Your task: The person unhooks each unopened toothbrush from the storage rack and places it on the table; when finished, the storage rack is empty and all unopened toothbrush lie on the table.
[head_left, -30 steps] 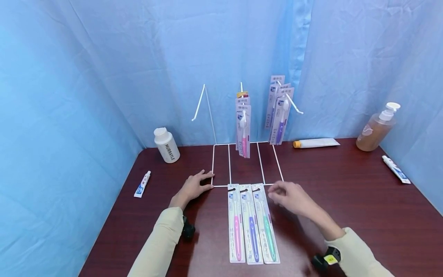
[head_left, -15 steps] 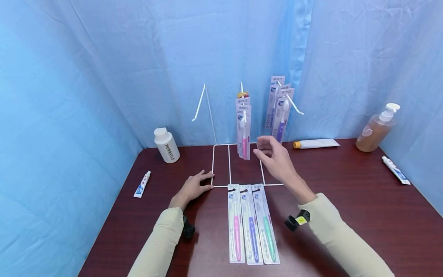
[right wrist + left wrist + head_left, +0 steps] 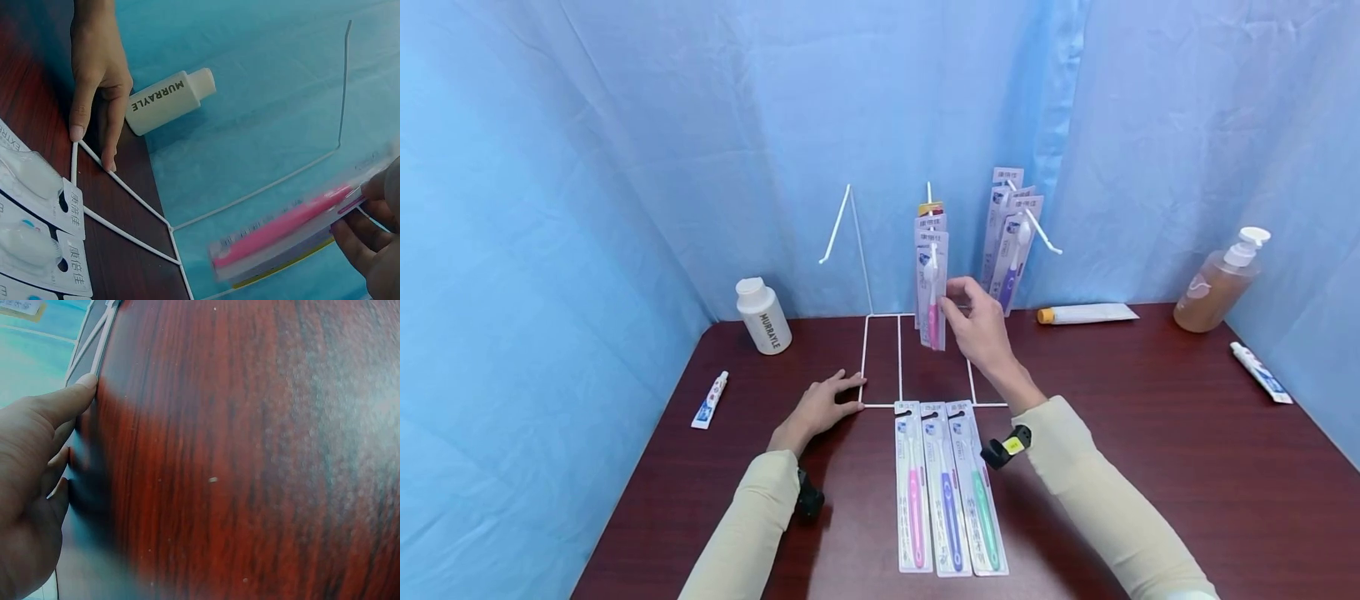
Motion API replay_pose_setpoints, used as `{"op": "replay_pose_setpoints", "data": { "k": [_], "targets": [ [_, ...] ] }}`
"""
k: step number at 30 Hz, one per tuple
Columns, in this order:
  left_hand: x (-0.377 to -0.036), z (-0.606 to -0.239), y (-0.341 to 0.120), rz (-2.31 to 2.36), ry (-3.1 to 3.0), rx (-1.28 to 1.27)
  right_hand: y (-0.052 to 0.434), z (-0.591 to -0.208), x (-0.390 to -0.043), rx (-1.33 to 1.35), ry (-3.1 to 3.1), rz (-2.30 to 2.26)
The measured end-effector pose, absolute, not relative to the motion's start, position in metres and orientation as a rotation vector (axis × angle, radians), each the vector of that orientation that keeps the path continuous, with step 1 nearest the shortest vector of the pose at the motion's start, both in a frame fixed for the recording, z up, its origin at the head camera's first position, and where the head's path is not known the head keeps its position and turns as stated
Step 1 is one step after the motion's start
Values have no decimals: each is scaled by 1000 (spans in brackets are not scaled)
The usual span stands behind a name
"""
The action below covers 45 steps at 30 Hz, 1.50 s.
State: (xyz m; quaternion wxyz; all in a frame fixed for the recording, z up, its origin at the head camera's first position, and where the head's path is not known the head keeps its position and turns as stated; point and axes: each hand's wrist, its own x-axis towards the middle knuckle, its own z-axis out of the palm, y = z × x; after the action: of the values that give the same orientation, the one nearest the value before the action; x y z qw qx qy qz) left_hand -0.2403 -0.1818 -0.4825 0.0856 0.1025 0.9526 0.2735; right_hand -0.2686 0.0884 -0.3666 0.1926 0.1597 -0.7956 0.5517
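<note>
Head view: right hand (image 3: pixel 976 327) has risen from the table, where it hovered a second ago beside the three packs (image 3: pixel 950 487), and now reaches the pink toothbrush pack (image 3: pixel 932 287) hanging on the middle hook of the white wire rack (image 3: pixel 880 358); the fingers pinch its lower edge. So the hanging pack is now the one in hand. Left hand (image 3: pixel 817 408) has not moved.

Left wrist view: left hand (image 3: pixel 31 487) lies flat with straight fingers, the thumb touching the rack wire (image 3: pixel 100 347).

Right wrist view: fingers (image 3: pixel 369 231) grip the pink toothbrush pack (image 3: pixel 287 231), which is blurred. White bottle (image 3: pixel 169 100) stands behind.
</note>
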Motion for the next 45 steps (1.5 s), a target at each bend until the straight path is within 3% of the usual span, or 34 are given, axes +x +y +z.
{"op": "replay_pose_setpoints", "data": {
  "k": [29, 45],
  "targets": [
    [-239, -478, -180, 795, 2852, 288, 112, -347, -189, 665, -2243, 1768],
    [-237, -477, -178, 789, 2852, 293, 159, -395, -162, 471, -2403, 1865]
  ]
}}
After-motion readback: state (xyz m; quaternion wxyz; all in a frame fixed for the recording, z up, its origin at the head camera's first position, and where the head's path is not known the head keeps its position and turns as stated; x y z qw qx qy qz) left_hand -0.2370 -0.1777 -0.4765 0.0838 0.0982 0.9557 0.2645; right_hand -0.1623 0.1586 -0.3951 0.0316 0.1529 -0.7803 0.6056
